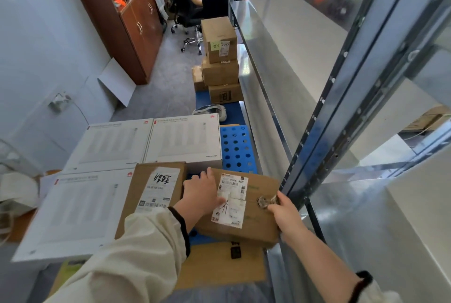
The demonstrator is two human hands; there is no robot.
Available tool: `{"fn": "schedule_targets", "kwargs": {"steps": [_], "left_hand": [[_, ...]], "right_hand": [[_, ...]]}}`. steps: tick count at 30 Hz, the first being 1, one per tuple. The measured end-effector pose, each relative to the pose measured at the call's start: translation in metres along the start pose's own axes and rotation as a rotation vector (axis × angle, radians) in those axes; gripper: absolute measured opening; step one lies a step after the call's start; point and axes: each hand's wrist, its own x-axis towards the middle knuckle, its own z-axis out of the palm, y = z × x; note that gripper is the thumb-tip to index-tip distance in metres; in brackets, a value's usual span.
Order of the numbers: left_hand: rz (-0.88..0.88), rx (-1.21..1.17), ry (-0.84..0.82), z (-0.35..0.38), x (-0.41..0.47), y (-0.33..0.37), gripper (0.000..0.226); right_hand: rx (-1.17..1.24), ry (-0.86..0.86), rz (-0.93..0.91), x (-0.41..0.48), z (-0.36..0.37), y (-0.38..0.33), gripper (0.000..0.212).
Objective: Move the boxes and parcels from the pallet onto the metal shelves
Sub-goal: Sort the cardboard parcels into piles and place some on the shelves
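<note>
We see the shelf upright point(324, 132) right at the right edge of the parcel point(258, 224), just beside our right hand point(286, 215): no straight way in there. Right of it we see bare shelf deck point(353, 217), open room. On the left a brown box point(144, 180) sits close, our left hand point(201, 193) filling the gap. White boxes point(183, 141) wall the far side.

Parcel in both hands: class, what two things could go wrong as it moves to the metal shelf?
1. The parcel has a corner right by the shelf upright; it may snag there.
2. The right hand grips that same edge, so its fingers could be pinched against the metal.
</note>
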Motion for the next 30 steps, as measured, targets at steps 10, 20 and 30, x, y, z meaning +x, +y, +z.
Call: {"fn": "schedule_targets", "kwargs": {"steps": [10, 20, 30], "left_hand": [[0.137, 0.148, -0.032, 0.005, 0.003, -0.017, 0.08], [0.106, 0.129, -0.016, 0.004, 0.001, -0.032, 0.088], [0.12, 0.076, -0.048, 0.001, 0.002, -0.035, 0.088]], "right_hand": [[-0.139, -0.027, -0.029, 0.023, 0.015, -0.014, 0.052], [-0.134, -0.1, -0.026, 0.03, 0.026, -0.017, 0.054], [-0.177, -0.1, -0.018, 0.033, 0.029, -0.015, 0.056]]}}
